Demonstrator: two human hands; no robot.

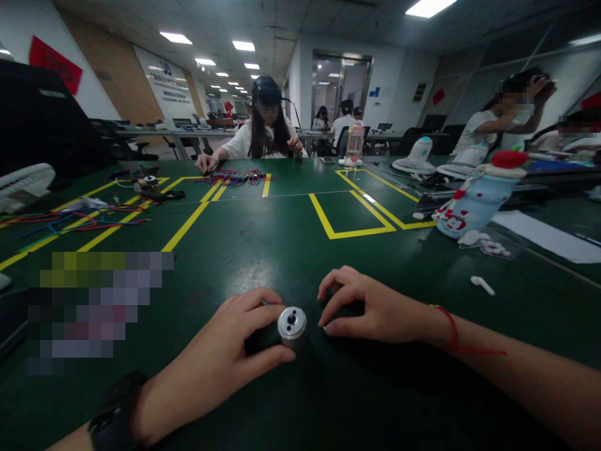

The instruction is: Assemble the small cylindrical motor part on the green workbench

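Pinching from the side, the left hand (220, 360) has its thumb and forefinger closed on a short silver metal cylinder with a dark centre hole (292, 326), which stands upright on the dark green tabletop (291, 250) close to its near edge. The right hand (370, 307) rests just beside it, fingers curled down with the tips on the mat — holding nothing that shows, though what lies under the palm is hidden. The cylinder sits between the two hands, touching only the left. A steady pinch low on the body, with the right fingertips braced on the mat, would likely keep it from tipping. Farther off, toward the right edge, lies a small white plastic piece (482, 285); coloured wires (70, 220) spread toward the left edge.
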